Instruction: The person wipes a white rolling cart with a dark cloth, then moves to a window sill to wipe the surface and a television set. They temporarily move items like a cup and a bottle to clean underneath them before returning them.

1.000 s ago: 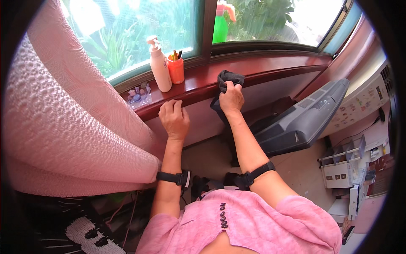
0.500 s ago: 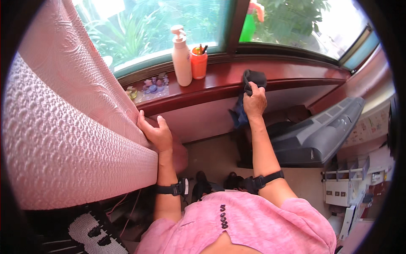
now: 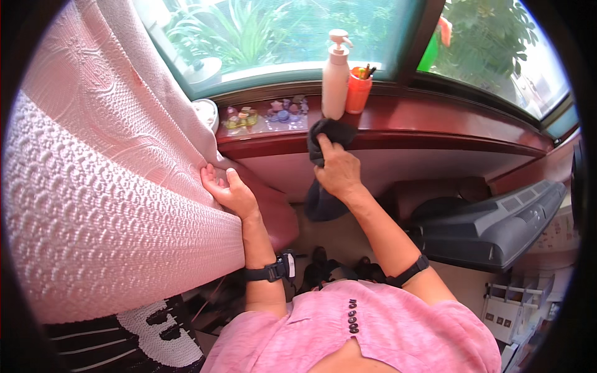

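A dark cloth [image 3: 331, 138] is gripped in my right hand [image 3: 341, 173], pressed on the front edge of the red-brown windowsill [image 3: 398, 121]. Its loose end hangs down below the sill. Just behind the cloth stand a white pump bottle [image 3: 334, 84] and an orange cup [image 3: 359, 92] with pens in it. My left hand [image 3: 233, 191] rests against the pink curtain [image 3: 134, 199], thumb apart and fingers loosely bent, holding nothing that I can see. Small purple and yellow trinkets [image 3: 285, 112] lie on the sill to the left, near a white round dish [image 3: 206, 113] partly behind the curtain.
A black monitor [image 3: 497, 221] juts out below the sill at the right. White shelving [image 3: 510, 311] stands at the lower right. Window glass [image 3: 273, 43] rises behind the sill, with a green bottle [image 3: 429, 53] beyond it. A dark patterned cloth [image 3: 155, 332] lies at the lower left.
My right hand has slid the cloth leftward along the sill to in front of the pump bottle. My left hand stays by the curtain, which now uncovers more sill and the white dish.
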Available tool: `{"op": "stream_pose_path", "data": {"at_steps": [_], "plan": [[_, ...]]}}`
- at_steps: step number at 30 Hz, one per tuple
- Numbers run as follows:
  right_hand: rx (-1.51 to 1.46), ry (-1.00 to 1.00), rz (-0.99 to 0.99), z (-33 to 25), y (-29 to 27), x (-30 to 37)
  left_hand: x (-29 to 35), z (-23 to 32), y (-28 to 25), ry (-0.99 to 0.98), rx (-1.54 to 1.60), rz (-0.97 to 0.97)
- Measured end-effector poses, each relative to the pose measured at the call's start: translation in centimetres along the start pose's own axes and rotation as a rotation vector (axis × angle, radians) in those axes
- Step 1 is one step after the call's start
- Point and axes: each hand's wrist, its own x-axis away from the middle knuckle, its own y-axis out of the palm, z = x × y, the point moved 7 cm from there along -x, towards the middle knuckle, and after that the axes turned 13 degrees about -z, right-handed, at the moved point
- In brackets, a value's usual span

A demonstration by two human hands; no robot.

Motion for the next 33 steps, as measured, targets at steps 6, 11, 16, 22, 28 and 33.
{"op": "stream_pose_path", "data": {"at_steps": [6,11,16,22,28,33], "plan": [[-0.057,-0.14,-0.192,-6.4,3.6,-2.8,-0.5,-0.1,-2.6,0.042,0.121,0.051],[-0.032,-0.222,-0.285,-10.5,5.8,-4.4,-0.3,-0.7,-2.7,0.027,0.1,0.017],[0.019,-0.332,-0.347,-14.9,7.3,-5.7,-0.5,-0.7,-2.8,0.051,0.104,-0.016],[0.02,-0.403,-0.391,-18.3,8.4,-6.8,-0.5,-1.0,-2.7,0.03,0.171,-0.038],[0.014,-0.286,-0.372,-12.9,5.8,-4.9,-0.4,-0.5,-2.7,0.038,0.084,-0.016],[0.103,-0.105,-0.214,-3.6,1.3,-1.4,0.4,0.0,-1.0,0.015,0.112,-0.03]]}}
